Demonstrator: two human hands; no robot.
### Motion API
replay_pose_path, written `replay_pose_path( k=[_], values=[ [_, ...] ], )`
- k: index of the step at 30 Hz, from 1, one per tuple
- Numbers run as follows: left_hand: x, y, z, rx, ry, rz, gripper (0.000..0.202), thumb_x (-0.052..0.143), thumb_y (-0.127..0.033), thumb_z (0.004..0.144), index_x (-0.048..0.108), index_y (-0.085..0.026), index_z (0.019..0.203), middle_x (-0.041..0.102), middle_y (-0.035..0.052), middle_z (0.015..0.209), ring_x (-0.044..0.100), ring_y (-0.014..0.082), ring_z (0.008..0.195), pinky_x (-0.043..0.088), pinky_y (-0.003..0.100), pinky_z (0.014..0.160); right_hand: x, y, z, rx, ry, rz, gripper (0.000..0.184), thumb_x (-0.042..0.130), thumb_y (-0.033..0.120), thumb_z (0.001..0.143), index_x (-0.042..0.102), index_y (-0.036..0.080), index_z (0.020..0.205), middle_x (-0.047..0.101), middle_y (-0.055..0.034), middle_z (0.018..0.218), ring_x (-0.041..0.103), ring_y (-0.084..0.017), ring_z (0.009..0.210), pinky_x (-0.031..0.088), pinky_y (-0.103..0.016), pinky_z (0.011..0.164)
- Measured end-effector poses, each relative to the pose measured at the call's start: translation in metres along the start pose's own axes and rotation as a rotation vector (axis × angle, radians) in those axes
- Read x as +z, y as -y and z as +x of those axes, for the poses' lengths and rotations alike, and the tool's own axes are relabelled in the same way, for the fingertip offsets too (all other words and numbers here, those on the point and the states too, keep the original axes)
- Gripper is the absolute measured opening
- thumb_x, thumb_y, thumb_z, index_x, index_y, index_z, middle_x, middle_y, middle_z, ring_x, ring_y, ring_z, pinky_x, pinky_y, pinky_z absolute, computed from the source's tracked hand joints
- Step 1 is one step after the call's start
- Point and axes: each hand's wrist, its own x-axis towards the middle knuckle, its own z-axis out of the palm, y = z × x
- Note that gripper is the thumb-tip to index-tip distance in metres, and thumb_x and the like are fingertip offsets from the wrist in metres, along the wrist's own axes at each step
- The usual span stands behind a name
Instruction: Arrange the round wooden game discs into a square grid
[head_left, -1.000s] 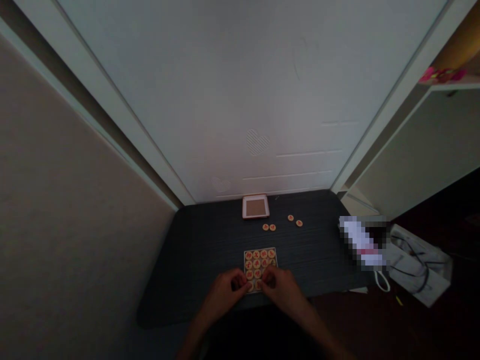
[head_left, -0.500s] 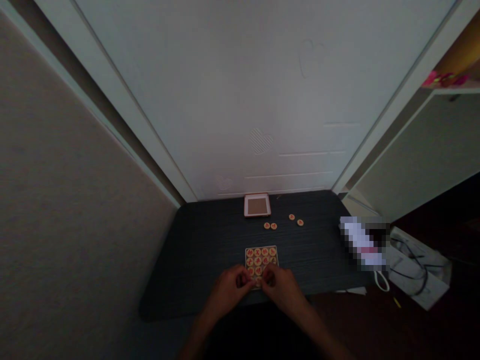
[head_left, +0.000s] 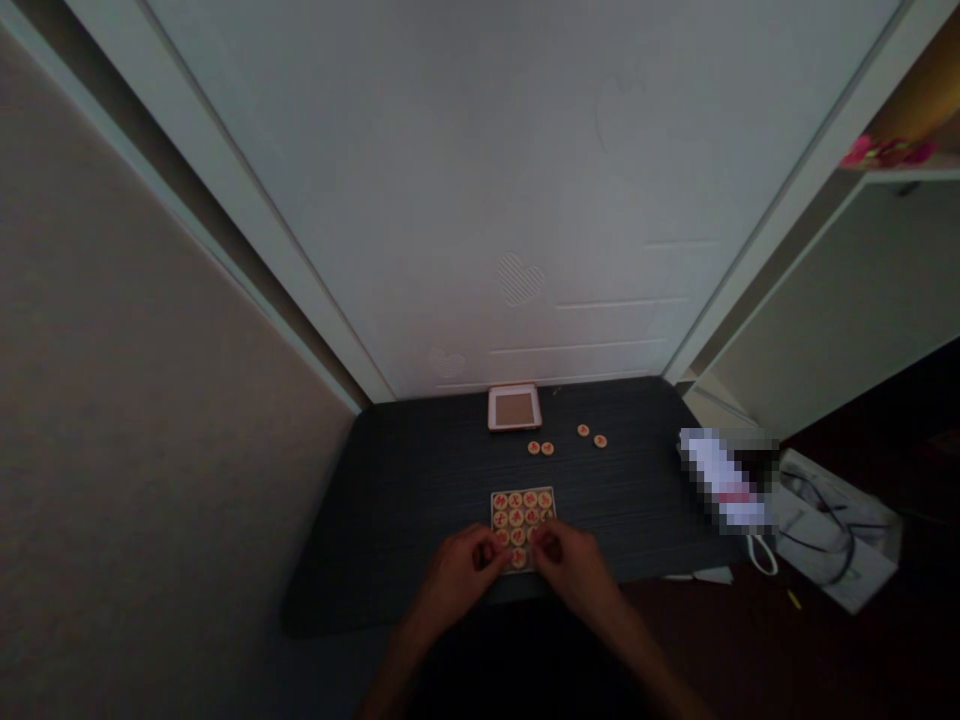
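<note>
Round wooden xiangqi pieces with red characters lie face up in rows inside a small shallow box near the table's front edge. My left hand is at the box's lower left corner, thumb and fingertips pinched together over it. At the lower right side is my right hand, its fingers also curled into a pinch and covering part of the right-hand column. Between the two hands a single piece shows in the front row. Whatever sits between either hand's fingertips is too small and dark to make out.
Two pieces lie side by side beyond the box, with two more to their right. A shallow box lid rests at the back of the dark table, against the white door. A blurred-out object is at the right end.
My right hand has shifted slightly right, away from the front-row piece, which now shows more fully. My left hand stays at the box's lower left corner.
</note>
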Motion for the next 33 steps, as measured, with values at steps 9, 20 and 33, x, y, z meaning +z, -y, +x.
replay_pose_path(
  k=[9, 20, 33],
  values=[
    [0.001, -0.009, 0.001, 0.009, -0.021, 0.052, 0.023, 0.064, -0.042, 0.087, 0.067, -0.021, 0.079, 0.064, 0.0004, 0.077, 0.058, 0.0163, 0.070, 0.039, 0.025, 0.063, -0.042, -0.034, 0.014, 0.043, -0.168, -0.055, 0.024, 0.052, 0.037, 0.091, 0.070, 0.021, 0.094, 0.077, -0.0060, 0.088, 0.073, -0.022, 0.080, 0.054, -0.031, 0.072],
    [-0.008, -0.010, 0.001, -0.014, -0.091, 0.058, 0.033, 0.055, -0.048, 0.092, 0.068, -0.022, 0.077, 0.062, 0.0009, 0.076, 0.058, 0.0172, 0.070, 0.041, 0.026, 0.064, -0.075, -0.074, 0.049, 0.034, -0.353, -0.129, 0.032, 0.055, 0.042, 0.089, 0.071, 0.018, 0.103, 0.075, -0.0090, 0.094, 0.070, -0.024, 0.082, 0.055, -0.038, 0.081],
    [-0.023, -0.001, -0.003, -0.031, -0.235, -0.147, 0.037, 0.053, -0.050, 0.095, 0.069, -0.021, 0.082, 0.067, 0.0030, 0.081, 0.063, 0.0196, 0.076, 0.047, 0.028, 0.071, -0.091, -0.061, 0.108, -0.035, -0.332, -0.127, 0.035, 0.061, 0.039, 0.086, 0.070, 0.017, 0.112, 0.074, -0.0095, 0.100, 0.068, -0.020, 0.082, 0.055, -0.035, 0.081]
  ],
)
